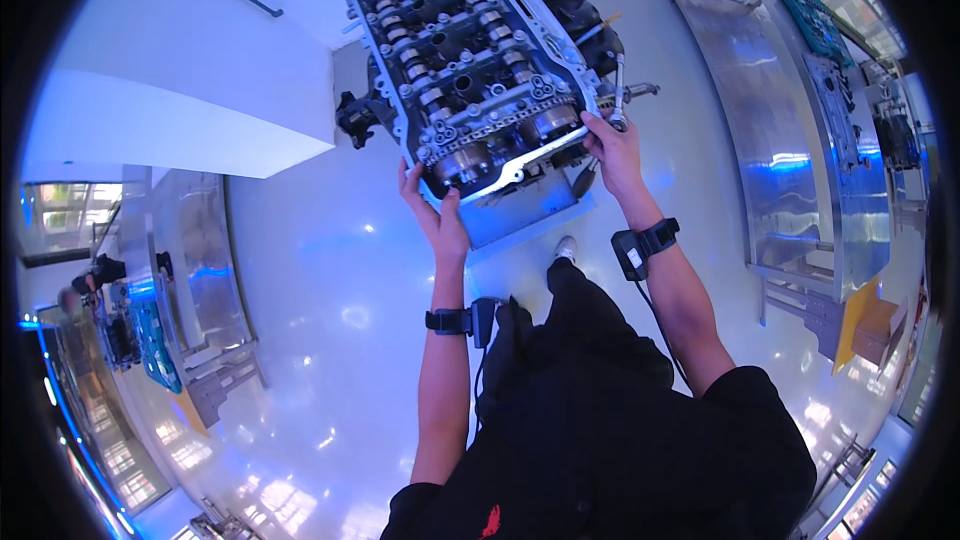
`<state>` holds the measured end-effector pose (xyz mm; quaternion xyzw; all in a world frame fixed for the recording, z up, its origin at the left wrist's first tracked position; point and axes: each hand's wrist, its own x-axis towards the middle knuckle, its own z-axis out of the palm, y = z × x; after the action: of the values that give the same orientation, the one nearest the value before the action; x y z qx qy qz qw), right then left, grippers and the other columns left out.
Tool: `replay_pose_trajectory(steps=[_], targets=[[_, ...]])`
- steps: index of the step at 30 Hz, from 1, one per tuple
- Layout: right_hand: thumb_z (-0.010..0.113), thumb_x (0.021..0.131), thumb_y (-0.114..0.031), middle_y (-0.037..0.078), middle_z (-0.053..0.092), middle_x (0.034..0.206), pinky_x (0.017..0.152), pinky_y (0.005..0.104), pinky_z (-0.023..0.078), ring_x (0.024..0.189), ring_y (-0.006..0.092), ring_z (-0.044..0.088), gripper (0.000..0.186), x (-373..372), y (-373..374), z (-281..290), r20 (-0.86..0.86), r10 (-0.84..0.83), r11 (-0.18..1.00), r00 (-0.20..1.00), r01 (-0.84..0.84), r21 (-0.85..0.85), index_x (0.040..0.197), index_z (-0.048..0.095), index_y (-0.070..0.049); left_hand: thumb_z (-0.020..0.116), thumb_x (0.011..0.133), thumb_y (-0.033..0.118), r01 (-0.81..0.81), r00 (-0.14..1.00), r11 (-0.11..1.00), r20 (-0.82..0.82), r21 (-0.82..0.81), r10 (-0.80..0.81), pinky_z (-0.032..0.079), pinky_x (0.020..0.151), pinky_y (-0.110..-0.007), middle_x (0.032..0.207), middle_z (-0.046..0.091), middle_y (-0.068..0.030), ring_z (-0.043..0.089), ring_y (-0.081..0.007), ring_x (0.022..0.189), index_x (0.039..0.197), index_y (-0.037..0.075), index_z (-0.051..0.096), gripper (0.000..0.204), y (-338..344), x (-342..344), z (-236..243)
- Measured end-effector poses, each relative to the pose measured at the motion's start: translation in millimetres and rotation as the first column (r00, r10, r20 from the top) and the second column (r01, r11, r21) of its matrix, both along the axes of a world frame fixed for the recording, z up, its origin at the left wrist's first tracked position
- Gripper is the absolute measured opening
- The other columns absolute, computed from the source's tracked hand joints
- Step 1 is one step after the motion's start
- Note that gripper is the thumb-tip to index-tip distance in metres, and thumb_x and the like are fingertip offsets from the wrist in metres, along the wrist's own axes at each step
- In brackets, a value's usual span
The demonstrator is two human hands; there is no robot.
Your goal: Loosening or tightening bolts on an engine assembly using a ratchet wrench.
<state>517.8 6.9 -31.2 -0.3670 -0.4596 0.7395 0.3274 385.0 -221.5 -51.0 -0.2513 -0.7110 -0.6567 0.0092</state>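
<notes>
Glossy floor (310,260) below, engine (462,60) up front!
I see left hand (443,227) grasping its near-left corner, right hand (620,155) its near-right, bulk beyond both.

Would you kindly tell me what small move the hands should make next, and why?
Perhaps settle both hands a little more securely on the engine, outside the chain: the left hand and right hand are at its near corners, and the chain between them is uncovered.
</notes>
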Motion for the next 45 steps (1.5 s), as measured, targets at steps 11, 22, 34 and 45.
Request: replay_pose_trajectory(steps=[11,22,34,45], targets=[[0.069,0.088,-0.016,-0.003,0.049,0.054,0.041,0.0227,0.028,0.043,0.0058,0.04,0.024,-12,-17,-2,-0.051,-0.158,0.987,0.986,0.159,0.032,0.07,0.055,-0.009,0.058,0.072,0.004,0.064,0.998,0.994,-0.02,-0.088,-0.066,0.018,0.114,-0.043,0.15,0.023,-0.0209,0.026,-0.0349,0.138,0.13,0.003,0.043,0.06,-3,-8,11],[0.068,0.088,-0.016,-0.004,0.046,0.052,0.04,0.0235,0.029,0.043,0.0057,0.04,0.023,-13,-31,-2,-0.093,-0.214,0.976,0.972,0.217,0.02,0.071,0.054,-0.009,0.057,0.071,0.001,0.083,0.997,0.995,0.009,-0.062,-0.082,0.018,0.114,-0.043,0.149,0.024,-0.0194,0.025,-0.0346,0.139,0.128,0.003,0.043,0.06,-6,-10,11],[0.068,0.089,-0.016,-0.004,0.046,0.055,0.041,0.0233,0.033,0.044,0.0053,0.041,0.02,-12,-29,-7,0.004,-0.162,0.986,0.987,0.162,0.031,0.08,0.052,-0.009,0.059,0.068,0.001,0.111,0.993,0.994,0.037,-0.009,-0.111,0.021,0.113,-0.043,0.147,0.027,-0.0203,0.027,-0.0343,0.137,0.127,0.003,0.044,0.061,-4,-22,2],[0.072,0.087,-0.023,-0.005,0.049,0.058,0.041,0.0218,0.032,0.045,0.0041,0.043,0.024,5,-14,2,0.142,-0.008,0.993,0.99,-0.009,0.117,0.084,0.053,-0.009,0.055,0.07,0.005,0.048,0.999,0.999,-0.001,-0.022,-0.048,0.017,0.115,-0.045,0.149,0.026,-0.0213,0.025,-0.0344,0.14,0.127,0.003,0.044,0.057,0,-15,-5]])
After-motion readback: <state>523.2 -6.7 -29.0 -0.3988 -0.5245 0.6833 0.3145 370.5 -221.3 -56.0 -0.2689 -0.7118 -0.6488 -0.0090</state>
